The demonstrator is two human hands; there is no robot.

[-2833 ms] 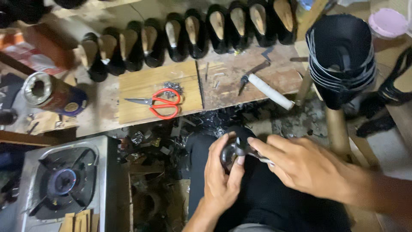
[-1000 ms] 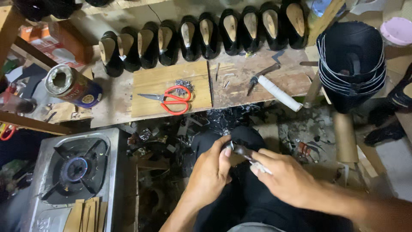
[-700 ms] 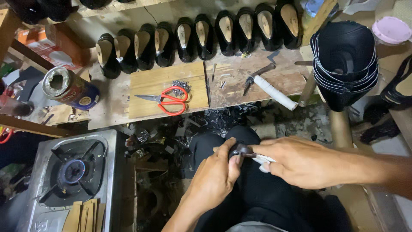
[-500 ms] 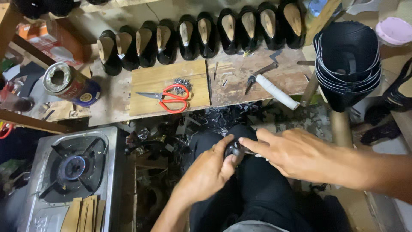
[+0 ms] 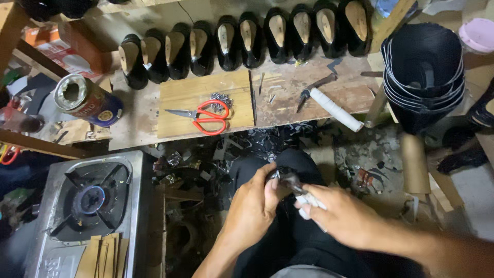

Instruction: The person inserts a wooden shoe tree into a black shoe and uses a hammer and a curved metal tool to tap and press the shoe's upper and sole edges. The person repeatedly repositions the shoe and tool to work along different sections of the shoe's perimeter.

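Black shoe piece (image 5: 286,181) sits pinched between both hands, left hand (image 5: 253,206) curled, right hand (image 5: 343,215) gripping a white-handled tool (image 5: 309,202).

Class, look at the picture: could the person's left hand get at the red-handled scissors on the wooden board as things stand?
Probably yes. The scissors lie uncovered on the board, with nothing standing between them and the left hand, though it now grips a small dark piece.

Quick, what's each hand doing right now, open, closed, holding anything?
Left hand: closed around a small dark piece over the lap.
Right hand: closed on a white cloth, pressed against the same piece.
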